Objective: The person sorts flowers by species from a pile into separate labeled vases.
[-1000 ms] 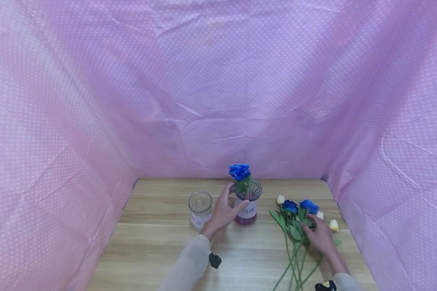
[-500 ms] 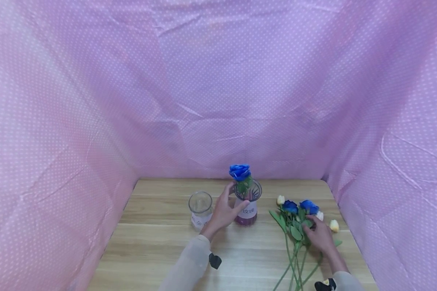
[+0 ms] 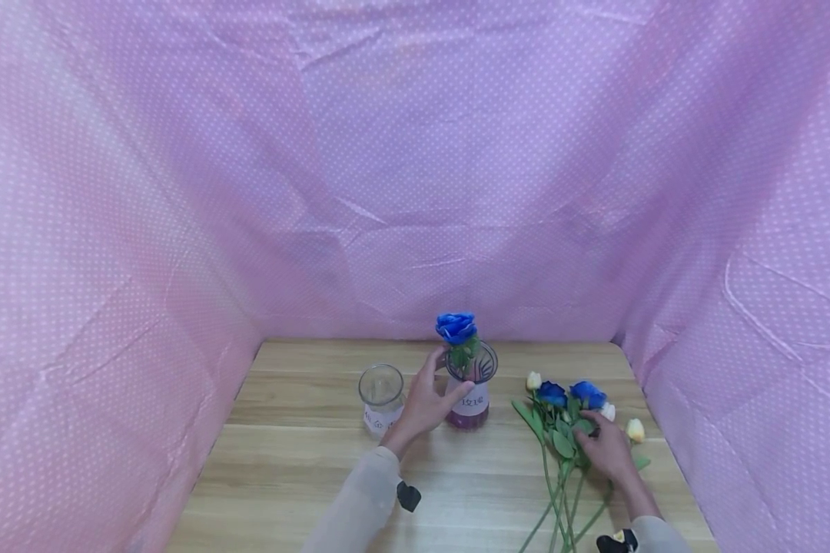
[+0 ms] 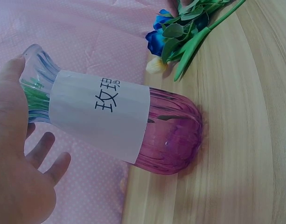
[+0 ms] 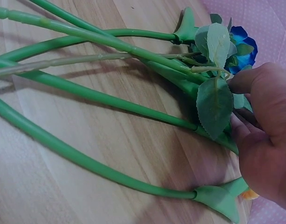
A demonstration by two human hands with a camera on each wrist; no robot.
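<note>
My left hand (image 3: 425, 401) holds the flared neck of a ribbed glass vase (image 3: 467, 418), thumb and fingers around it. The vase has a purple-pink base and a white label (image 4: 98, 114) with Chinese characters. One blue rose (image 3: 455, 327) stands in it, its green stem showing through the neck in the left wrist view. Over at the right, my right hand (image 3: 607, 448) pinches among the leaves (image 5: 215, 105) of a blue rose (image 3: 587, 394) in a loose bunch lying on the table. Leaves partly hide its fingertips.
A second clear glass container (image 3: 381, 392) with a white label stands left of the vase. Another blue rose (image 3: 552, 394) and several pale yellow tulips (image 3: 635, 429) lie in the bunch. Pink dotted cloth (image 3: 443, 253) walls the wooden table (image 3: 297, 461) at back and sides.
</note>
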